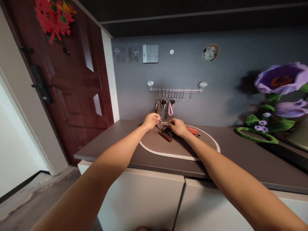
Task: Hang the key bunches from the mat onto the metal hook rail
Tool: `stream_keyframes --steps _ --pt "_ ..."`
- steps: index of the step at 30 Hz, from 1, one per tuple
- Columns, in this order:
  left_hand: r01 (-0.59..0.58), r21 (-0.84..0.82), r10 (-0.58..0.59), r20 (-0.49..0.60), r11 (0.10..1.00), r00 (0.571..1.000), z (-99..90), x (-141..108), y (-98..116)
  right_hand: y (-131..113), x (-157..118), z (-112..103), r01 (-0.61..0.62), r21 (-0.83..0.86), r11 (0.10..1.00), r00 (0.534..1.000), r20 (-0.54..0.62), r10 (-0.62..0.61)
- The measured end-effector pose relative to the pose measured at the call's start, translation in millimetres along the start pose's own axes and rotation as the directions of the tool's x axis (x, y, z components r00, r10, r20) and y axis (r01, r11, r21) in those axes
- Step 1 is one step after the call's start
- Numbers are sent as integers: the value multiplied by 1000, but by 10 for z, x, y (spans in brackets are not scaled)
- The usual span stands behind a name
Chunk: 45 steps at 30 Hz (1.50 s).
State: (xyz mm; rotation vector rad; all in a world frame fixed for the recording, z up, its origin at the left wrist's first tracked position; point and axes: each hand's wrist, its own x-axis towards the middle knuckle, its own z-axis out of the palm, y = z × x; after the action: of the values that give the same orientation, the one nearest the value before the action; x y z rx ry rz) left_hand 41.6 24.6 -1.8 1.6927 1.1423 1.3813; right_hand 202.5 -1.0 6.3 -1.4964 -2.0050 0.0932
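My left hand is closed in a pinch on a small metal key ring, just above an oval mat. My right hand is beside it with fingertips pressed together; whatever they hold, if anything, is too small to make out. Below and between the hands is a bunch of dark keys with a brown bar-shaped fob lying on the mat. Partly behind my right wrist, an orange-red item lies on the mat with dark pieces next to it.
A clear hook rail on the grey wall carries several hanging keys and a pink loop strap. To the right stand purple artificial flowers. A dark red door is at the left, and a wall switch panel is above.
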Motion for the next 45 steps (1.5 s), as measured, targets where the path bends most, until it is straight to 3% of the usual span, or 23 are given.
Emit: stream_keyframes --steps 8,19,33,40,42,45 --pt "73 -204 -72 11 976 997 9 -64 155 -77 -29 -25 115 182 977 991 -90 -99" --pt "46 -327 -20 82 944 996 60 -116 204 -73 -12 4 241 369 898 961 -223 -166" --pt "-25 -307 61 108 951 992 81 -103 149 36 52 34 209 536 818 964 -254 -80" --pt "-29 -217 48 83 976 995 106 -122 130 98 93 18 196 601 775 957 -290 -17" --pt "-27 -182 44 88 983 995 117 -134 123 113 108 13 169 667 726 959 -280 34" --pt "-16 -150 33 108 989 994 130 -148 94 110 129 -14 95 811 577 970 -206 131"
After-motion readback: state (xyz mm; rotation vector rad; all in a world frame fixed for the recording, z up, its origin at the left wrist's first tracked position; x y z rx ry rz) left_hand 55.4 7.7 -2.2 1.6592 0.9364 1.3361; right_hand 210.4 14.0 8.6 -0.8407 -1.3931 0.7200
